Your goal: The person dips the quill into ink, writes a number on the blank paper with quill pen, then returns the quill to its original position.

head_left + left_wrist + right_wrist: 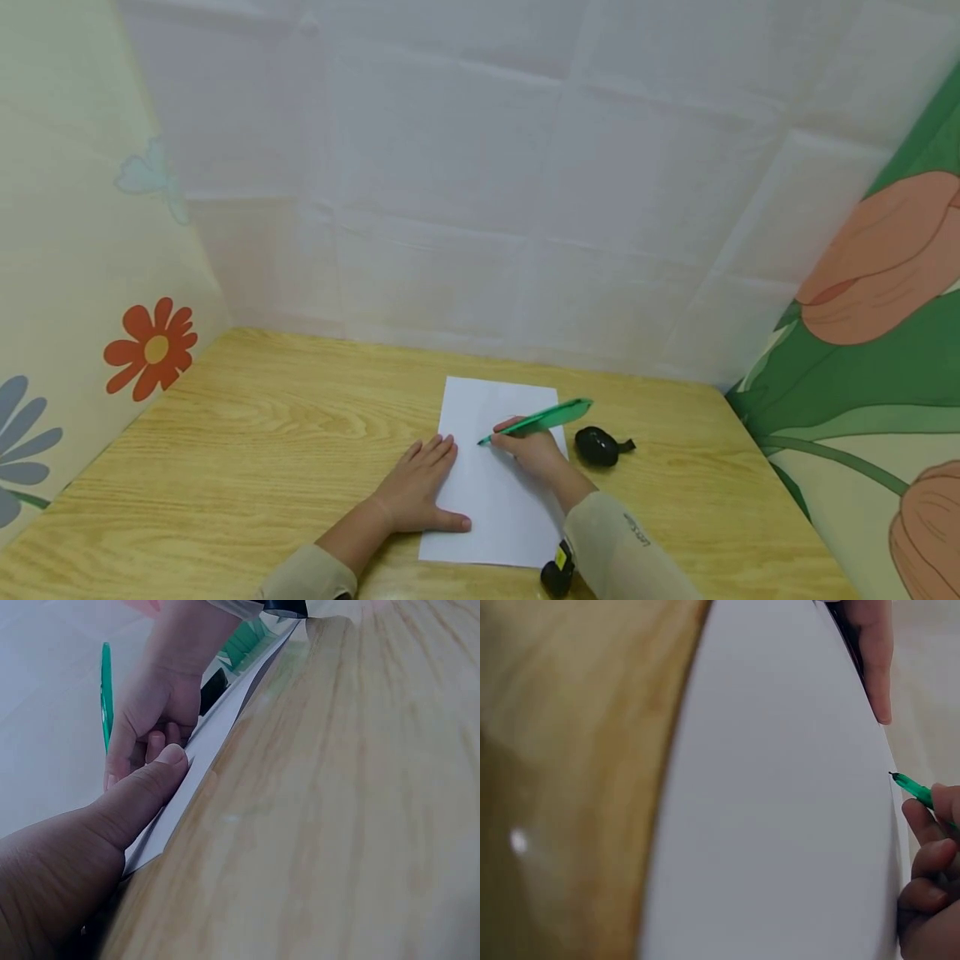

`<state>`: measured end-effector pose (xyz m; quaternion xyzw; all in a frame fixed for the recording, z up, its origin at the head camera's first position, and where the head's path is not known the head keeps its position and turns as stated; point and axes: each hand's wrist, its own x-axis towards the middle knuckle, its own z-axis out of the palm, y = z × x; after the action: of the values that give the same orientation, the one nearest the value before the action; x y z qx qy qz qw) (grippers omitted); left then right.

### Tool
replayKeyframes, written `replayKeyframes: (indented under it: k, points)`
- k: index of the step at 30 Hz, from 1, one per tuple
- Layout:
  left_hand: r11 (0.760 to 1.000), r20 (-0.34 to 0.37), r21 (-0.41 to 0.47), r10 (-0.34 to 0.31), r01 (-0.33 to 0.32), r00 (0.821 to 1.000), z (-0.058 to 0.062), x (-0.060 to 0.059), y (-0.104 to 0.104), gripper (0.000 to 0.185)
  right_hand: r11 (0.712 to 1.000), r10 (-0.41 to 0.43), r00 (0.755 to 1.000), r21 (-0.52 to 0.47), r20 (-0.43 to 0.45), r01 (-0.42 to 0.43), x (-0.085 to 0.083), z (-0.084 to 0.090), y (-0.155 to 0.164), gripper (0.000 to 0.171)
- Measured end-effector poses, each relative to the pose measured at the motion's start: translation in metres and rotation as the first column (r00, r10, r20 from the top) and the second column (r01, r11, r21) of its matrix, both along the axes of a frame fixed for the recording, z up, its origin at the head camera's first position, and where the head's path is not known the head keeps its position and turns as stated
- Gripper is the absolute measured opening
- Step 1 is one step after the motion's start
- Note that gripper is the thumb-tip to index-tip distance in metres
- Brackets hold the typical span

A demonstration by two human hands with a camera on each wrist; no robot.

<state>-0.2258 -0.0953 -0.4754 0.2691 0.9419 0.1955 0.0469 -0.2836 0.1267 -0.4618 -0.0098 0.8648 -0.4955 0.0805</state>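
Right hand (pixel 534 452) grips green pen (pixel 542 419), tip on paper (pixel 491 492). Left hand (pixel 418 487) lies flat, fingers straight, on the paper's left edge, near tabletop (pixel 247 433) front.

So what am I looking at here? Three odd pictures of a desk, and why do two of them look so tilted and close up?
There is no machine here: a person works with two bare hands and wears three cameras. The wide picture comes from a camera on the head, looking down at a wooden table. The other two come from cameras strapped to the wrists, so they sit low and close, which makes them look skewed.

On the table lies a white sheet of paper. The left hand rests flat on its left edge, fingers straight; the left wrist view shows its thumb pressing there. The right hand has a grip on a green pen, tip at the paper; the right wrist view shows that tip.

Beside the paper lies a small black object; I cannot tell what it is.
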Motion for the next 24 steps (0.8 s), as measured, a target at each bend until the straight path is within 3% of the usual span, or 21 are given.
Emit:
replayKeyframes:
  k: [24]
  points:
    - [1.0,0.003,-0.002,-0.001,0.001,1.0,0.0003,0.0,0.0002,0.115,0.999,0.039,0.999,0.026,-0.025,-0.038,0.0075,-0.0025,0.0006,0.021]
